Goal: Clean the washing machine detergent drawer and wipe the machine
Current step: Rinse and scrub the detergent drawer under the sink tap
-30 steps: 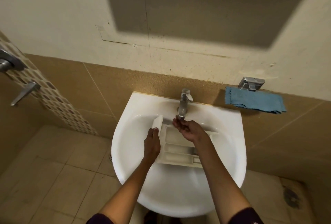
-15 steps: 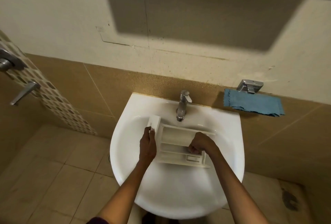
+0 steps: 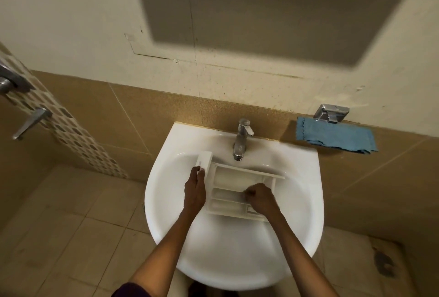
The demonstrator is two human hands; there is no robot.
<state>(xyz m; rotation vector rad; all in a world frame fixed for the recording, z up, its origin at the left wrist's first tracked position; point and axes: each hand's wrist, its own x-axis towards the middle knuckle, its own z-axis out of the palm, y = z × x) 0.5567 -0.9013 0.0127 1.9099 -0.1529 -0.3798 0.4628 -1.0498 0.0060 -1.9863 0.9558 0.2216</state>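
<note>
A white detergent drawer [image 3: 234,179] lies across the bowl of a white sink [image 3: 235,249], its front panel at the left. My left hand [image 3: 195,189] grips the drawer at that front panel. My right hand [image 3: 260,198] is closed into a fist, knuckles up, pressed into the drawer's compartments near its right end. Whether the fist holds anything is hidden. A chrome tap [image 3: 241,138] stands behind the drawer, and I see no water running.
A blue cloth [image 3: 335,138] hangs from a chrome holder [image 3: 331,112] on the tiled wall right of the sink. A cabinet underside runs along the top. A door handle [image 3: 29,123] sticks out at the left. Beige floor tiles lie below.
My right hand left the tap spout and dropped into the drawer, closing into a fist. The left hand kept its hold on the drawer's front panel.
</note>
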